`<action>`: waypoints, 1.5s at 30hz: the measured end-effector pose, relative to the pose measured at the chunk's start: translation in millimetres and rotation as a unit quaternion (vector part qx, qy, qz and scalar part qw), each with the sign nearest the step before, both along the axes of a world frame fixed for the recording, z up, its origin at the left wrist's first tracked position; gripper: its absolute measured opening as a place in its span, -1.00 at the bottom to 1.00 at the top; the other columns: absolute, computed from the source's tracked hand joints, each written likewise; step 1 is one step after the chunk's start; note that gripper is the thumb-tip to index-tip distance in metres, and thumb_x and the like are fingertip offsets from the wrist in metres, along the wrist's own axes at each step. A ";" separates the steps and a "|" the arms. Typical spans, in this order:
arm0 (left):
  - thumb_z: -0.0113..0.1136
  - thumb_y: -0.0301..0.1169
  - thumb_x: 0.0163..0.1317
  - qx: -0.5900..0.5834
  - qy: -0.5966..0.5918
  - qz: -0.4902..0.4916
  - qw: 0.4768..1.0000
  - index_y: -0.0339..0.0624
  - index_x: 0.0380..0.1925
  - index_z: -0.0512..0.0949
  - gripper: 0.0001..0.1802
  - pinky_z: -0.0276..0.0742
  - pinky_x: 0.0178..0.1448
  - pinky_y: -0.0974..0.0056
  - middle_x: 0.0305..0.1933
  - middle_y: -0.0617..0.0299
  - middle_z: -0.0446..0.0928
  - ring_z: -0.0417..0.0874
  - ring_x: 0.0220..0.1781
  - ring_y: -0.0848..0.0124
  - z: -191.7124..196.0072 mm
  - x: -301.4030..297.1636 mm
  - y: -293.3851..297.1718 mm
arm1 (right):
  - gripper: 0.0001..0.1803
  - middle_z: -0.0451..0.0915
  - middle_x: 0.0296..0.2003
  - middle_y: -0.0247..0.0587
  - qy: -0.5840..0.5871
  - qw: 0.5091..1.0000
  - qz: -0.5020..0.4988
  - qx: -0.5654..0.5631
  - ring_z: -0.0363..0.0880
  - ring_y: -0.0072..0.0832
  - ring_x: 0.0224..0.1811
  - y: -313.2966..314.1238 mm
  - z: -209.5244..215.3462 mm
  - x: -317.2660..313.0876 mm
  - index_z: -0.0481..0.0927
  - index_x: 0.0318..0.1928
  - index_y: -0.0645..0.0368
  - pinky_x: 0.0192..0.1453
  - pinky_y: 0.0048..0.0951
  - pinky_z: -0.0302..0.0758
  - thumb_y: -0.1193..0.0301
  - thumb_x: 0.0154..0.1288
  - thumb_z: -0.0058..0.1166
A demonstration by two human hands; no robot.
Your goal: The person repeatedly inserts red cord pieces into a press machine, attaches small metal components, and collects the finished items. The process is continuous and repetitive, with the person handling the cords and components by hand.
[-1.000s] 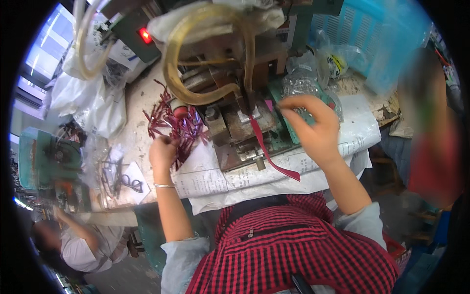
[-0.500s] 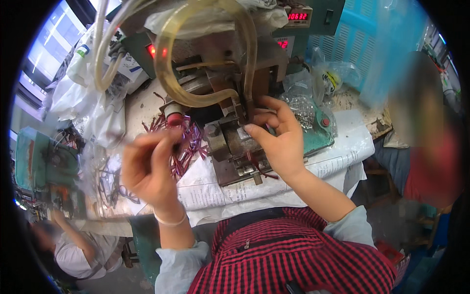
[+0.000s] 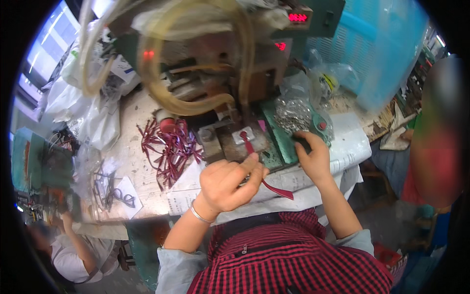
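My left hand (image 3: 230, 183) is closed, pinching a dark red strap (image 3: 280, 191) in front of the machine. One end of the strap lies on a small silvery plate (image 3: 239, 137) on the machine's metal block; the other end hangs out past my fingers toward the front. My right hand (image 3: 314, 156) is over the green base (image 3: 284, 142), thumb and forefinger apart, with nothing visible between them. It is near a clear plastic bag (image 3: 293, 111) of small shiny metal pieces.
A pile of dark red straps (image 3: 171, 152) lies left of the block, near a red round button (image 3: 168, 125). A thick yellowish hose (image 3: 147, 73) loops above. Printed paper (image 3: 345, 139) covers the table's front. Other people sit at far left and right.
My left hand has moved right and taken hold of the strap at the block. My right hand has left the block and moved right, toward the bag of metal pieces.
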State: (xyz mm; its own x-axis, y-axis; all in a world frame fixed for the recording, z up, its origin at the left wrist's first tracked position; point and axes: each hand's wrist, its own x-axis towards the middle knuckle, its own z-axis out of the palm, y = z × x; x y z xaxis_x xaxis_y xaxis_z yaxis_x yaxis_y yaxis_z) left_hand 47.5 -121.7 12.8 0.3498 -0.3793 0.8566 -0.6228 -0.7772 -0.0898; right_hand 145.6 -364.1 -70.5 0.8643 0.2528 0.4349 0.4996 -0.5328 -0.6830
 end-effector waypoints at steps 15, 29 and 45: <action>0.54 -0.45 0.06 -0.030 0.012 0.003 0.999 -0.15 -0.34 0.65 -0.79 0.31 -0.59 0.38 -0.24 0.13 0.73 0.52 -0.61 0.50 -2.7 -0.2 -0.6 | -0.84 0.62 -0.27 -0.08 -0.054 0.984 -0.084 -0.147 0.59 -0.04 -0.07 2.3 -5.3 24.5 0.71 -0.30 0.16 0.07 -0.08 0.51 0.46 0.08 0.39; 0.37 -0.44 0.16 -0.229 0.147 0.552 0.788 -0.26 -0.19 0.73 -0.78 0.62 0.06 0.11 -0.05 -0.03 0.68 0.68 -0.03 0.06 -13.8 -83.5 198.8 | -0.84 0.71 -0.16 -0.13 0.055 0.997 -0.013 0.052 0.67 -0.39 -0.12 -4.3 -22.4 33.3 0.64 -0.04 0.30 0.06 -0.36 0.55 0.49 0.47 0.16; 0.16 -0.46 0.19 -0.271 0.318 0.558 0.717 -0.17 0.05 0.64 -0.62 0.67 -0.10 -0.09 -0.33 -0.17 0.72 0.78 -0.21 -0.09 -135.2 -45.2 270.5 | -0.71 0.69 0.06 -0.14 0.106 0.985 -0.121 0.060 0.62 -0.39 0.14 -71.9 -33.8 5.0 0.64 0.13 0.33 0.30 -0.34 0.51 0.43 0.52 0.14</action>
